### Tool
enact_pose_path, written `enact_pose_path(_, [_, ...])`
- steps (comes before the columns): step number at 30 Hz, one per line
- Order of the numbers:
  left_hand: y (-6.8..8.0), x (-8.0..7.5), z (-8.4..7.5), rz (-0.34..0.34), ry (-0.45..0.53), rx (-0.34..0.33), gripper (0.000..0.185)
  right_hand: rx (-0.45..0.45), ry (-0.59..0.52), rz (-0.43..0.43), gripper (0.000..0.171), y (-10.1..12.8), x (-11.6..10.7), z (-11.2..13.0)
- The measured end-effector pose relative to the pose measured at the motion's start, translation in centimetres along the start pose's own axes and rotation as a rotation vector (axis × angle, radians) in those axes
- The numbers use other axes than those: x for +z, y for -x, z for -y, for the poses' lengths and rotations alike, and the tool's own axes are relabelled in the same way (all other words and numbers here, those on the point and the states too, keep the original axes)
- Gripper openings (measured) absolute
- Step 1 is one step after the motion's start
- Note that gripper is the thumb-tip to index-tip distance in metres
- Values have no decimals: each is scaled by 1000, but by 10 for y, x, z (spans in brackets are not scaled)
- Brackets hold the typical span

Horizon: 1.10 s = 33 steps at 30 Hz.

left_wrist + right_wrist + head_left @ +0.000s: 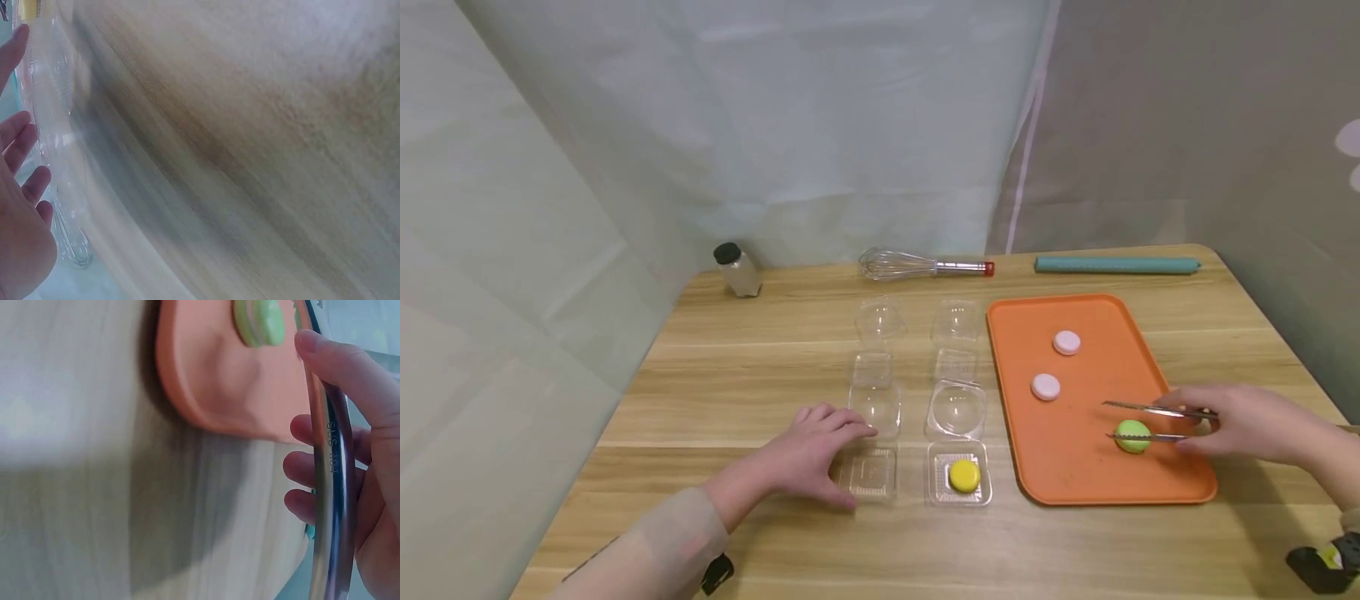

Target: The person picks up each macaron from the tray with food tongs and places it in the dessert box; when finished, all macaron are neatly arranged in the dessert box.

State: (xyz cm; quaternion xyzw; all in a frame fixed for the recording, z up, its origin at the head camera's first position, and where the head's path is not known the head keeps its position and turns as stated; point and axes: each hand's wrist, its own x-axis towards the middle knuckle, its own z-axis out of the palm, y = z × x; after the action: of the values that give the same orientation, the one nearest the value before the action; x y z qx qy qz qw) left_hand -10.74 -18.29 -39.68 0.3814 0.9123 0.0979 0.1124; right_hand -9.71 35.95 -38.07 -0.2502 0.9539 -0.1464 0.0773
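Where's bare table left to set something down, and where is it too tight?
Bare wood lies between the jar and the clear boxes, and along the near edge below the orange tray. The tray's own near-left corner is also bare. It is crowded around the boxes, where the left hand rests, and by the green macaron, where the right hand holds tongs.

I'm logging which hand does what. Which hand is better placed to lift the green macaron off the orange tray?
Right. The right hand holds the tongs, whose tips bracket the green macaron on the orange tray. The left hand rests on an empty clear container, away from it.
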Motion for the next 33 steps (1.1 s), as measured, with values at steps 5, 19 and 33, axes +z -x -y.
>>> enact_pose_path(5, [0, 2, -1, 4, 4, -9, 86, -21, 47, -29, 43, 7, 4, -6])
enact_pose_path(19, [-1, 4, -1, 2, 61, -2, 85, -10, 36, 51, 42, 12, 12, -9])
enact_pose_path(33, [2, 6, 3, -35, 85, 33, 86, -45, 110, -13, 39, -12, 9, 15])
